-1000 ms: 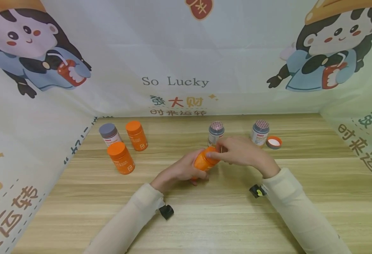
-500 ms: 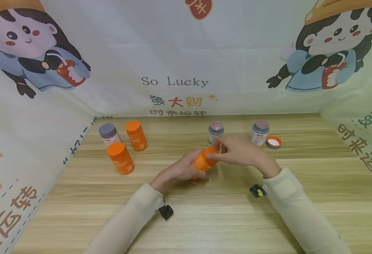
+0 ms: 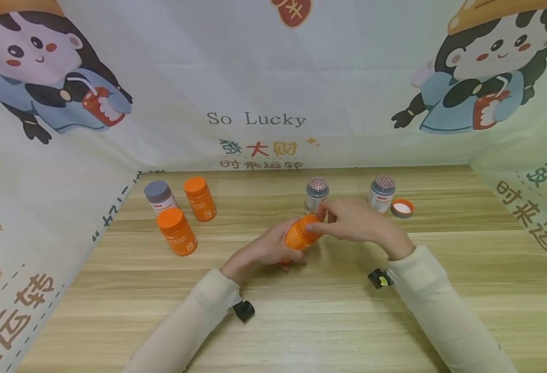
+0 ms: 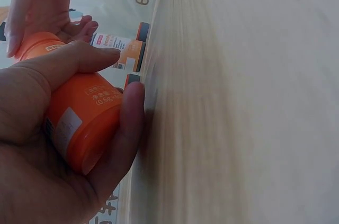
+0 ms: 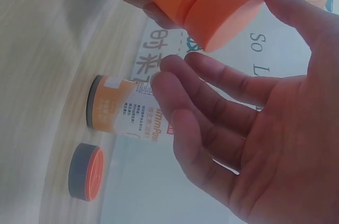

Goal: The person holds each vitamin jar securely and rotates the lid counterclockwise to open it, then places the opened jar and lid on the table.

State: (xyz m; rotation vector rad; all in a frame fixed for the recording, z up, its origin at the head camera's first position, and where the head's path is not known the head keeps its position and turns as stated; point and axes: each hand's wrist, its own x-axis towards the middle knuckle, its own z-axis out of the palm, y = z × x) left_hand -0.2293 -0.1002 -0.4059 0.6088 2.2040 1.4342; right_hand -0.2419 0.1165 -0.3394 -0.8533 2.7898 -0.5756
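Observation:
In the head view, my left hand [image 3: 275,243] wraps round the body of a tilted orange bottle [image 4: 87,99], thumb along one side. My right hand [image 3: 352,220] is at the bottle's orange screw cap [image 5: 225,15]. Its thumb touches the cap's rim and the index fingertip sits at the opposite edge, while the other fingers curve loosely away. The cap is on the bottle's neck. Just behind the hands stands a grey-necked bottle [image 3: 317,194] with no cap and a patterned seal over its mouth, partly hidden by the right hand.
At the left stand two capped orange bottles [image 3: 177,231] [image 3: 200,199] and a white bottle with a grey cap [image 3: 158,196]. Back right, another sealed bottle without its cap [image 3: 382,194] stands beside a loose upturned cap [image 3: 402,208]. A printed cloth [image 3: 348,103] rises behind the wooden table [image 3: 273,321].
Both hands stay nearly in place with the orange bottle between them. The right hand's fingers shift only slightly at the cap; the other bottles stay where they were.

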